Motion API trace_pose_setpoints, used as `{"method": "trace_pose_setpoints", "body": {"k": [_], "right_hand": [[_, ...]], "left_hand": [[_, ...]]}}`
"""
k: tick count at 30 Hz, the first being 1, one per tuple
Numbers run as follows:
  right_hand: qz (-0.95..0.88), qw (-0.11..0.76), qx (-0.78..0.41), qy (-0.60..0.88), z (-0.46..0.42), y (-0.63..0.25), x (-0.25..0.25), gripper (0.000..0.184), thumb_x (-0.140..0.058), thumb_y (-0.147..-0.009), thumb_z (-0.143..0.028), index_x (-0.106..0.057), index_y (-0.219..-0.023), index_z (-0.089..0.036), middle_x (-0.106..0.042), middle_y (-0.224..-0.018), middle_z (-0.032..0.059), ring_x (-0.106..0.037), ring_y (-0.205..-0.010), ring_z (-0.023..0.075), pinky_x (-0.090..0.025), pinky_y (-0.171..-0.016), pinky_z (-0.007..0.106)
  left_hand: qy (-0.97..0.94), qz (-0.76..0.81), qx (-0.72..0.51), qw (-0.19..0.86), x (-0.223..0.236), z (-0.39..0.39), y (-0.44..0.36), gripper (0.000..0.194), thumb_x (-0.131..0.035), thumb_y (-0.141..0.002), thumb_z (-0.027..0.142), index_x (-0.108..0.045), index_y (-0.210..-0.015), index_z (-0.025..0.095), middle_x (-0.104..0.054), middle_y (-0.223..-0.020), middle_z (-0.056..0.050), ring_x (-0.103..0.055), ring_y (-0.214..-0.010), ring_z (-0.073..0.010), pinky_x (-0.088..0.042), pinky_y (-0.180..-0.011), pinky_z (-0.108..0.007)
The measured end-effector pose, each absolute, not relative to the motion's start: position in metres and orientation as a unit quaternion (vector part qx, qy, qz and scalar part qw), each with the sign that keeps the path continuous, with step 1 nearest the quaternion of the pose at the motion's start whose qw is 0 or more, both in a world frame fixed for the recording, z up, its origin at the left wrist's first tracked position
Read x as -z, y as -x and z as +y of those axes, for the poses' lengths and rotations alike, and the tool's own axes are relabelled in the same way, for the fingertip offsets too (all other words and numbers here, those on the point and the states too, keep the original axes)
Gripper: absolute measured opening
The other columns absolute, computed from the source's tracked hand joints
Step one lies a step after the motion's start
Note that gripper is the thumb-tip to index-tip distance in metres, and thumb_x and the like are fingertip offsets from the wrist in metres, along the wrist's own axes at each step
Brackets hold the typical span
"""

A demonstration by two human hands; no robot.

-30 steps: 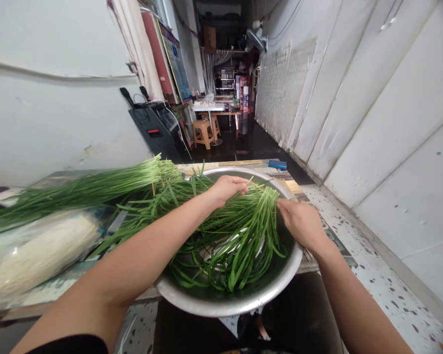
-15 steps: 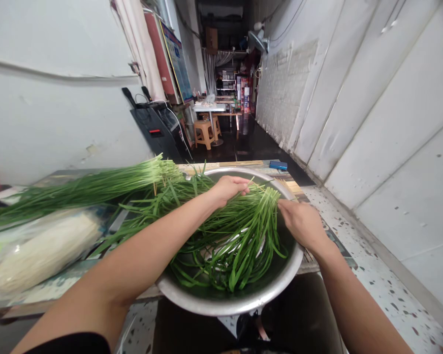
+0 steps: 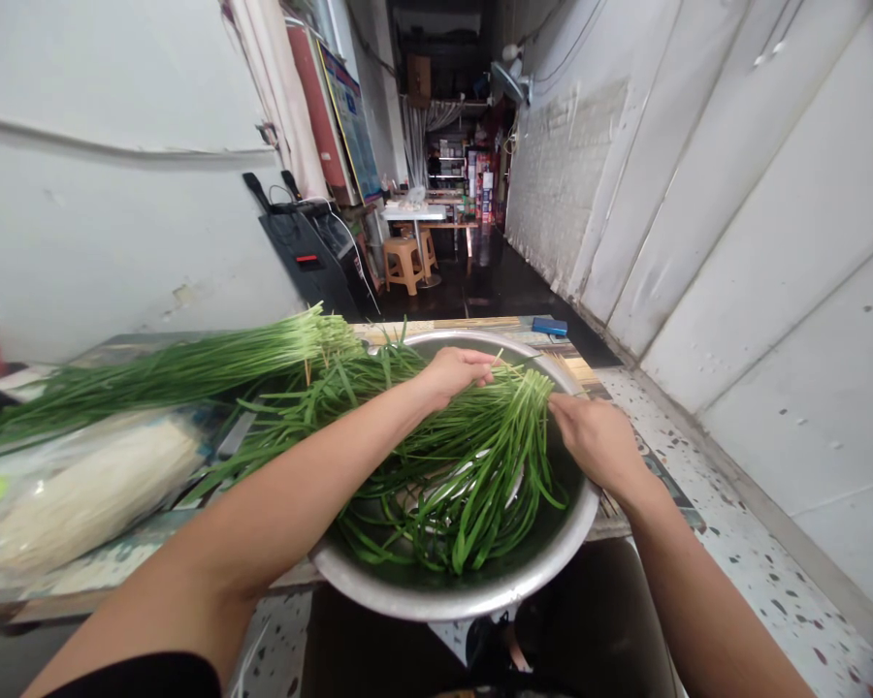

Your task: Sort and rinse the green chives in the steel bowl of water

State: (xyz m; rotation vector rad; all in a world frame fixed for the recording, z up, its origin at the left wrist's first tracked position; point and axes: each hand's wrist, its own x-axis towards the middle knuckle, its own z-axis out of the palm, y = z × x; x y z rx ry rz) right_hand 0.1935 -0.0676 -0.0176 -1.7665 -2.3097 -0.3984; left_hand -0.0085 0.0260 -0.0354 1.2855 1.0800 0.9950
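Garlic chives (image 3: 472, 456) lie in a wide metal basin (image 3: 436, 606), pale stem ends at the upper right and green leaves curling toward me. My left hand (image 3: 455, 373) is above the far side of the basin, fingers pinched on thin stems. At the basin's right side, my right hand (image 3: 589, 427) is closed, thumb and fingertips right against the pale stem ends. What those right fingertips grip is hidden. A thick chive bundle (image 3: 262, 354) lies on the table to the left, with thin skewer-like sticks at its stem ends.
A clear plastic bag of pale strands (image 3: 94, 490) lies at left. Beyond the basin, a small blue object (image 3: 549, 327) sits near thin wooden sticks (image 3: 578, 373) on the table (image 3: 291, 582). Farther back are stools (image 3: 403, 264) and a white table (image 3: 414, 211).
Almost nothing differs. Both hands keep their places at the stems, and the whole view has shifted very slightly.
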Motion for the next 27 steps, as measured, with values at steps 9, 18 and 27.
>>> {"method": "trace_pose_setpoints", "body": {"k": [9, 18, 27], "right_hand": [[-0.779, 0.108, 0.133, 0.603, -0.067, -0.194, 0.018, 0.031, -0.034, -0.093, -0.028, -0.059, -0.077, -0.019, -0.062, -0.063, 0.0038, -0.046, -0.054, 0.0118, -0.019, -0.056, 0.027], [-0.776, 0.112, 0.143, 0.604, -0.068, -0.194, 0.019, 0.032, -0.033, -0.093, -0.027, -0.058, -0.075, -0.018, -0.062, -0.064, 0.0041, -0.048, -0.056, 0.0118, -0.019, -0.057, 0.028], [-0.777, 0.098, 0.148, 0.604, -0.069, -0.192, 0.017, 0.035, -0.032, -0.094, -0.029, -0.058, -0.074, -0.018, -0.062, -0.064, 0.0038, -0.045, -0.055, 0.0118, -0.019, -0.057, 0.028]], "left_hand": [[-0.698, 0.437, -0.385, 0.416, 0.034, 0.009, -0.004, 0.023, -0.058, -0.077, 0.011, -0.073, -0.094, 0.015, -0.070, -0.078, -0.005, -0.061, -0.071, -0.0137, -0.046, -0.079, -0.027], [-0.785, 0.490, -0.318, 0.207, 0.015, 0.025, 0.007, 0.019, -0.057, -0.079, 0.021, -0.075, -0.085, 0.019, -0.071, -0.089, -0.004, -0.062, -0.085, -0.0192, -0.042, -0.079, -0.027], [-0.809, 0.489, -0.264, 0.192, 0.045, 0.047, -0.003, 0.004, -0.073, -0.060, 0.017, -0.073, -0.061, 0.021, -0.061, -0.059, -0.002, -0.053, -0.059, -0.0155, -0.038, -0.065, -0.025]]}}
